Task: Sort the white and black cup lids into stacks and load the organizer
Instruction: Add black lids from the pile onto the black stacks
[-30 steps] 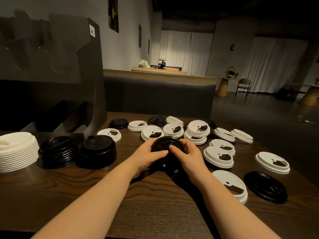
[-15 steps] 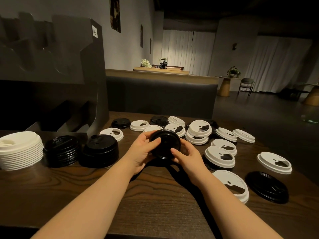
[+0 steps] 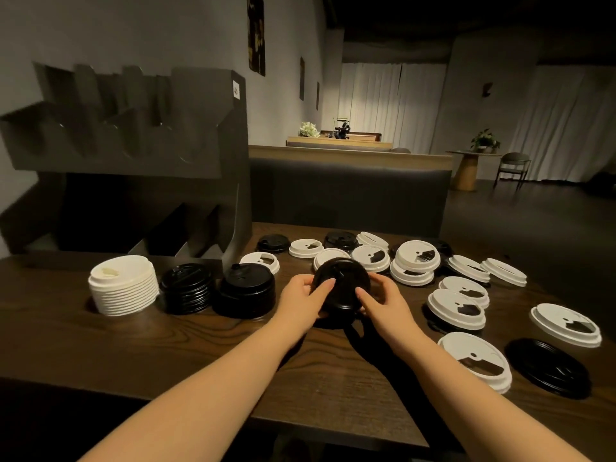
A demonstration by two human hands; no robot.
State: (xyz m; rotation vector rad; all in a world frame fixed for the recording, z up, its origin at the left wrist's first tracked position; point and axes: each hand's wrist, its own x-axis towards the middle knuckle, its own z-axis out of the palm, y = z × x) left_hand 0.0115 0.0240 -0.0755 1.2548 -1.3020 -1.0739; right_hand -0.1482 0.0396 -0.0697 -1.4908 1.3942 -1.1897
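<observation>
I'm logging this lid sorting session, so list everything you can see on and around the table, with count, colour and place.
held lid stack: one short stack, black, table centre, tilted up between both hands
white lid stack: one, white, table left
black lid stacks: two, black, side by side right of the white stack
loose white lids: about a dozen, some overlapping, scattered centre to right
loose black lids: several, one near right, others at the far edge partly hidden
organizer: one, dark grey, back left, slots look empty
table: one, dark wood
left hand: grips the held stack's left rim
right hand: grips its right rim
</observation>
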